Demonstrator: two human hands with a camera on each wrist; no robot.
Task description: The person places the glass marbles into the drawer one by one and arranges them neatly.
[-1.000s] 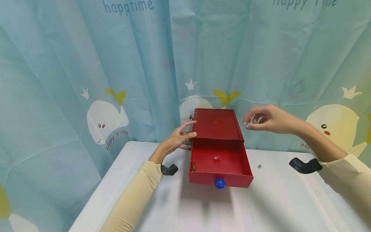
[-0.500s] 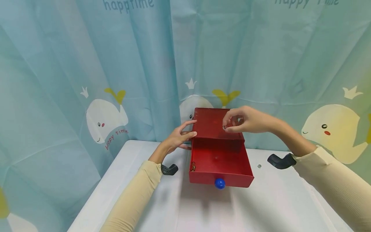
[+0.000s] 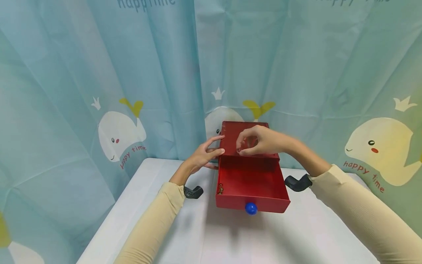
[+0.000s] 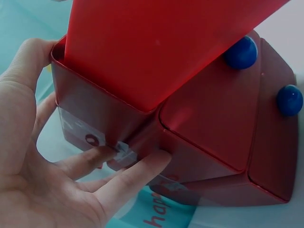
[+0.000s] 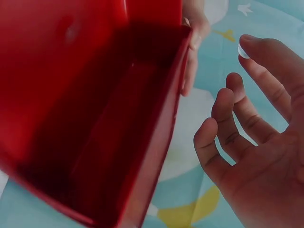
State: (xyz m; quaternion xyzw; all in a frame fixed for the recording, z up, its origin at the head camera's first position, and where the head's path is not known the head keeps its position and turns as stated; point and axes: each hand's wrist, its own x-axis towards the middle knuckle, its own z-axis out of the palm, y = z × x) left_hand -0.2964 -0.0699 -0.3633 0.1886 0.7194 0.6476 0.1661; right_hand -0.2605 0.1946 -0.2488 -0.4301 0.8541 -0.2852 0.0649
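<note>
A red drawer cabinet (image 3: 229,136) stands against the curtain, its upper drawer (image 3: 232,201) pulled out towards me by a blue knob (image 3: 251,208). Small brass-coloured pieces (image 3: 220,189) lie in the drawer's front left corner. My left hand (image 3: 202,157) presses on the cabinet's left side with spread, nearly straight fingers; the left wrist view shows the fingertips (image 4: 160,158) against the side wall. Above the cabinet top, my right hand (image 3: 265,141) pinches a tiny clear, silvery round piece (image 5: 243,51) between thumb and index finger. Its exact kind is too small to tell.
Further drawers with blue knobs (image 4: 289,100) sit lower in the cabinet. The white table (image 3: 171,223) spreads around it, and a pale blue curtain (image 3: 158,73) hangs close behind. A black wrist camera (image 3: 298,182) juts from my right sleeve.
My right hand has moved left from beside the cabinet to over its top, still pinching the tiny piece. Another small silver disc on the table is now hidden. My left hand stays put.
</note>
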